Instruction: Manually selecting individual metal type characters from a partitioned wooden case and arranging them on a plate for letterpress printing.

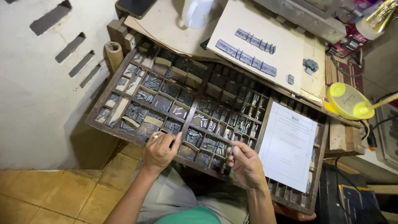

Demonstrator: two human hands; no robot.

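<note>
Left hand (159,151) rests on the near rim of the wooden tray (99,124), fingers curled shut around something small and dark; what it is cannot be made out. Right hand (245,164) pinches a small metal piece (232,149) between thumb and forefinger, held upright just above the near compartments, where it is easy to read. The tray tilts toward the person, its many compartments keeping the grey metal pieces (143,112) sorted. A printed sheet (288,145) lies over the tray's right end, covering those compartments. Beyond, a pale board (286,33) carries two rows of set pieces (245,58). A white mug (197,12) and yellow disc (347,101) stand farther off.
</note>
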